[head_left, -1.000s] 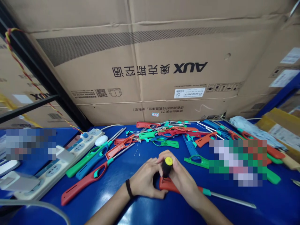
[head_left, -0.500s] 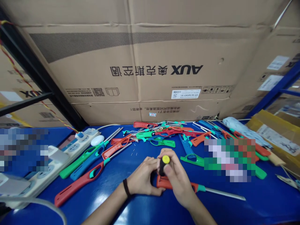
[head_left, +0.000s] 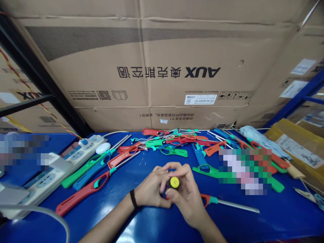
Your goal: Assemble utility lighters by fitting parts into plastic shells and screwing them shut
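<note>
My right hand [head_left: 188, 199] is closed around a screwdriver [head_left: 174, 182] with a black handle and a yellow end cap. The screwdriver stands nearly upright over an orange-red gas lighter [head_left: 206, 199], its tip hidden by my fingers. My left hand [head_left: 152, 189] grips the handle end of that lighter, most of which my hands cover. The lighter's teal collar and long metal tube point to the right. Several tiny screws [head_left: 143, 159] lie beyond my left hand.
A pile of lighters and loose shells [head_left: 174, 141] spreads across the back. Whole lighters [head_left: 82, 194] lie left, beside a power strip [head_left: 45, 177]. A large cardboard box [head_left: 162, 50] stands behind the blue table [head_left: 146, 224]. Blurred patches hide parts of both sides.
The screwdriver has tipped more upright, showing its yellow cap from above. My right fingers have shifted round its handle, and both hands stay on the lighter. The view has shifted slightly.
</note>
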Tool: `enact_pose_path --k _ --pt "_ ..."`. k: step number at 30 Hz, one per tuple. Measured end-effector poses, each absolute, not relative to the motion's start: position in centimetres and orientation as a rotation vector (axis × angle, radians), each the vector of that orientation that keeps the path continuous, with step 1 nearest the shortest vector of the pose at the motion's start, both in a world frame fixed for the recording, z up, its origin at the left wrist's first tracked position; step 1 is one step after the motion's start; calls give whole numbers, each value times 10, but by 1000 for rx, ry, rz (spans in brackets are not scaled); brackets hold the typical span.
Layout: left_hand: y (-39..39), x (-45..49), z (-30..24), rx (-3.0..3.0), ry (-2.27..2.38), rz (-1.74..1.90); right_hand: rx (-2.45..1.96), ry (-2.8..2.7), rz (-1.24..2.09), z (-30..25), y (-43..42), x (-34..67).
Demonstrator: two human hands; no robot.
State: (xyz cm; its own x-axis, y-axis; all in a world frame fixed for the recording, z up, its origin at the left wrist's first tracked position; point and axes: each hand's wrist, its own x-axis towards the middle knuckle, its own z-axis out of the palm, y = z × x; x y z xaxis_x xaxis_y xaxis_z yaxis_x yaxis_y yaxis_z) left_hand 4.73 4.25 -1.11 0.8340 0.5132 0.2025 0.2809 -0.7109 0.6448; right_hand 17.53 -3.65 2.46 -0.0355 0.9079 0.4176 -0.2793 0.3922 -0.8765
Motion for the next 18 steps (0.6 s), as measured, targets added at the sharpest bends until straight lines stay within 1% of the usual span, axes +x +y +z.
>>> enact_pose_path --k 2,6,10,13,18 --pt "42 47 -12 2372 598 484 -658 -1225 1102 23 -35 175" --pt "42 47 -17 2362 604 487 -794 -1264 1133 26 -33 180" --pt "43 47 -19 2390 607 498 -682 -1192 1058 27 -31 179" --pt "44 48 -18 2387 569 504 -636 -1132 1092 25 -31 175" --pt "43 48 -17 2389 576 486 -774 -1171 1162 25 -30 180"
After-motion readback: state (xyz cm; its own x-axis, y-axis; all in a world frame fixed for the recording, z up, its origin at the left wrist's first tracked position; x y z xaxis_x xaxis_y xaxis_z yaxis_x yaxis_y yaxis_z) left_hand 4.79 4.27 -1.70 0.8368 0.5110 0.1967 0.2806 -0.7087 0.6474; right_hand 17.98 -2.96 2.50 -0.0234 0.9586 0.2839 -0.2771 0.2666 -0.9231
